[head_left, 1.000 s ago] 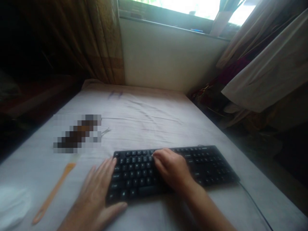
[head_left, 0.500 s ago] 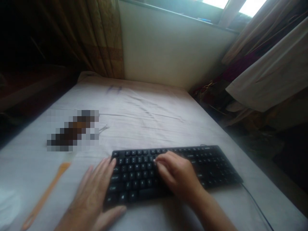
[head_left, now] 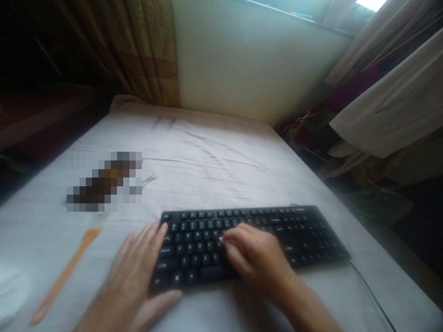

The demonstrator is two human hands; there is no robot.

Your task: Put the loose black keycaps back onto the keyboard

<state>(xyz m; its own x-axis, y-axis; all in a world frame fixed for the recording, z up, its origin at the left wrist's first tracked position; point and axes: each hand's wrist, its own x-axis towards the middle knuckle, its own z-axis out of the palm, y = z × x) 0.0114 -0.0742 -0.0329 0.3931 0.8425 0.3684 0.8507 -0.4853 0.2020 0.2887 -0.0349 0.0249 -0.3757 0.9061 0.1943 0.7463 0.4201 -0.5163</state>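
A black computer keyboard (head_left: 214, 274) lies on a white sheet in front of me. My left hand (head_left: 133, 272) rests flat at its left end, fingers stretched out; the index fingertip touches the upper left corner and the thumb lies along the near edge. Over the middle letter keys, my right hand (head_left: 258, 253) is closed in a pinch. A small white tip (head_left: 221, 239) pokes out from its fingertips, down at the keys; the rest of that thing is hidden in the hand. An orange-handled brush (head_left: 65, 274) with pale bristles lies left of my left hand.
A pixelated dark brown object (head_left: 104, 180) lies at the left beside thin metal prongs (head_left: 150, 179). White cloth (head_left: 12, 295) shows at the lower left. The keyboard's cable (head_left: 372, 295) trails off right. Curtains (head_left: 152, 60) and hanging cloth (head_left: 391, 106) flank the wall.
My right hand has moved slightly toward me across the keys, from near the number row to the letter rows. The left hand stays at the keyboard's end. The view has tipped down a little.
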